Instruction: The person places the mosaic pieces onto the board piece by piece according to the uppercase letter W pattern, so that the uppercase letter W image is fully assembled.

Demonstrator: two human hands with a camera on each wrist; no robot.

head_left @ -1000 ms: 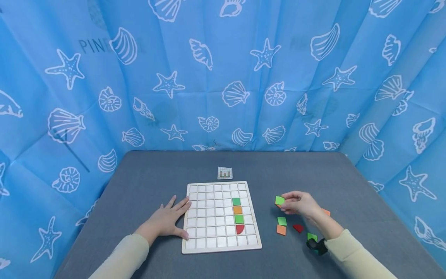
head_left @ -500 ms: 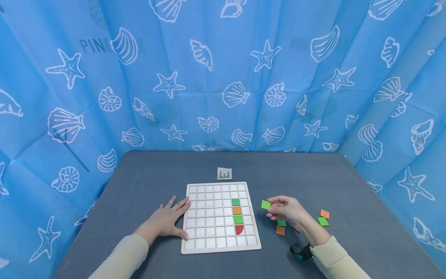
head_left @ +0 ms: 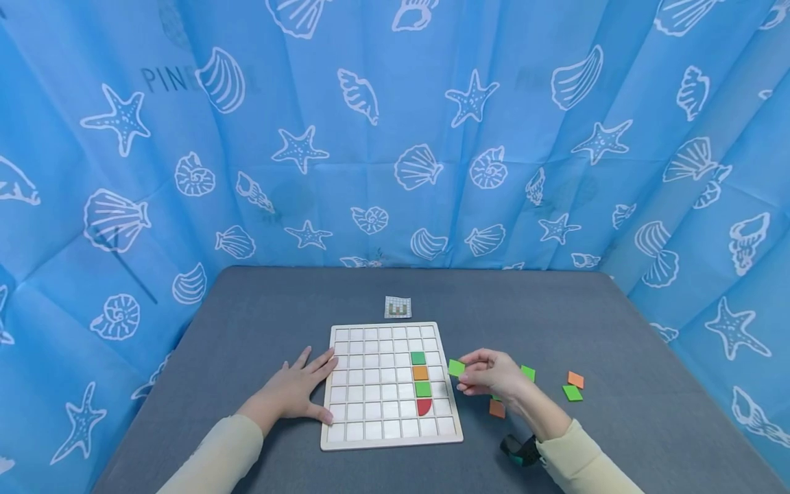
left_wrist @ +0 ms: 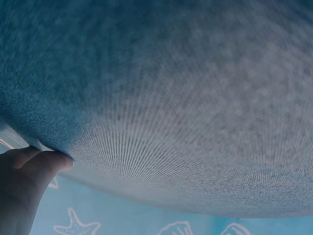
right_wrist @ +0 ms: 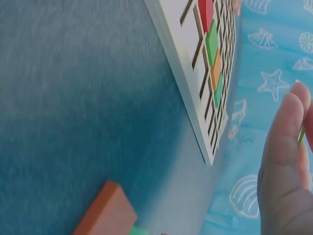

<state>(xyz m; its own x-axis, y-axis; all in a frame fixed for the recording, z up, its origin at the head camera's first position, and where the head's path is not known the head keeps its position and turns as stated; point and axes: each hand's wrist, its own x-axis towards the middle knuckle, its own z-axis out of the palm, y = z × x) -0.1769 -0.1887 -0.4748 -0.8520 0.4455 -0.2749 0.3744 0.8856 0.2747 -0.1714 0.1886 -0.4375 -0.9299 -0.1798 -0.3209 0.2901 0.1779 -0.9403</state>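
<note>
A white gridded board [head_left: 373, 394] lies on the grey table. One of its columns holds a dark green square tile [head_left: 417, 358], an orange tile [head_left: 420, 372], a light green tile [head_left: 422, 389] and a red quarter-round tile [head_left: 424, 407]. My left hand [head_left: 295, 391], fingers spread, rests against the board's left edge; its thumb side [left_wrist: 39, 171] shows in the left wrist view. Just over the board's right edge, my right hand [head_left: 494, 376] pinches a light green square tile [head_left: 456, 368] between thumb and fingers. In the right wrist view that tile [right_wrist: 301, 135] is mostly hidden.
Under and beyond the right hand lie loose tiles: a green one [head_left: 527, 372], an orange one [head_left: 496, 408], another orange [head_left: 575, 379] and another green [head_left: 572, 393]. A small patterned card [head_left: 398, 307] lies behind the board. A blue shell-print curtain [head_left: 370, 171] hangs behind the table.
My right hand has moved left from the loose tiles to the board's right edge, carrying the light green tile. The left hand has stayed at the board's left edge.
</note>
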